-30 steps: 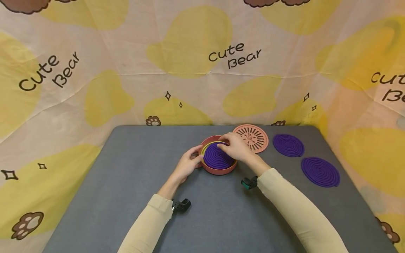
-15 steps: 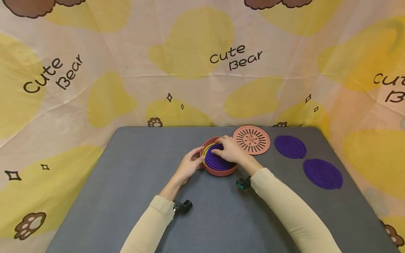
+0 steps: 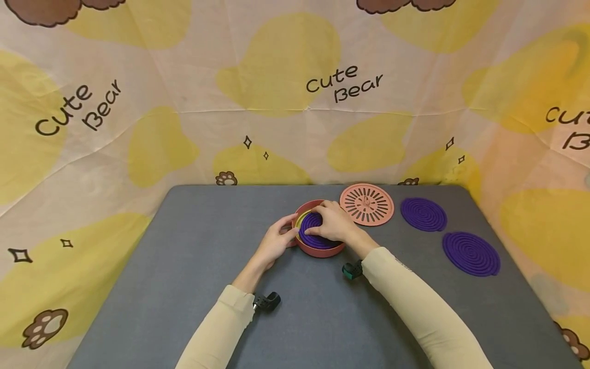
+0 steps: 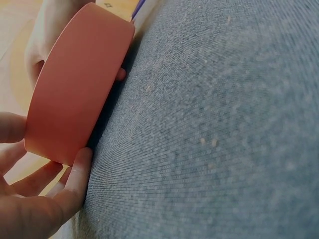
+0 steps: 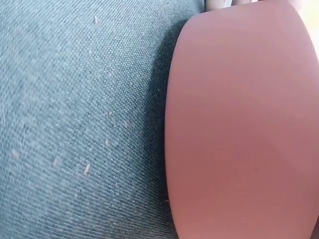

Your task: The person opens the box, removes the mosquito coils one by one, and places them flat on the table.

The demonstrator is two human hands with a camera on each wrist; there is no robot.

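Plainly, left hand (image 3: pixel 273 243) gripped smooth round box (image 3: pixel 320 252), ridged purple coil (image 3: pixel 314 242) lay under bent right hand (image 3: pixel 334 224), pinch unclear.

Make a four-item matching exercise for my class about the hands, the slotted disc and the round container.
1. Left hand
2. Right hand
3. Slotted disc
4. Round container

A. Has a purple coil inside
B. Touching the container's outer wall
C. Flat, left of two loose purple mats
D. Over the purple coil

Pairs: 1-B, 2-D, 3-C, 4-A
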